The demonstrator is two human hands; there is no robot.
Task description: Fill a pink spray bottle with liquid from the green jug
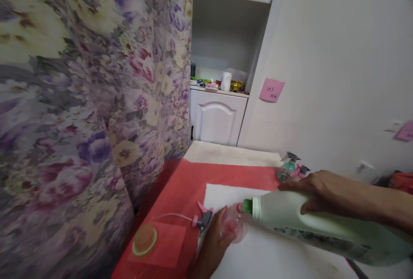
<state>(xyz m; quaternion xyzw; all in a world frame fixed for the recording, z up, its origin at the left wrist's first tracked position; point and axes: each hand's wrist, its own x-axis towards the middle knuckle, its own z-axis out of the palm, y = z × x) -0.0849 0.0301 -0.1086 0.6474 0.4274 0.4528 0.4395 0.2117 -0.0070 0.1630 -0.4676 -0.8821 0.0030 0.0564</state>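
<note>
My right hand (318, 190) is wrapped round a large pale green detergent jug (290, 214), which lies tilted nearly level. The jug's green spout meets the mouth of a clear pink spray bottle (237, 225) on the white sheet. My left hand (216, 236) grips that bottle from its left side. Whether liquid is flowing cannot be made out. Left of my left hand lies a pink and grey trigger spray head (203, 218) with its thin tube stretched out to the left.
A round orange lid-like disc (144, 240) lies on the red cloth (180, 175) at the left. Pump bottles, one teal (285, 171), stand at the table's back right. A floral curtain (97, 98) hangs along the left. Behind is a white cabinet (217, 119) with small items.
</note>
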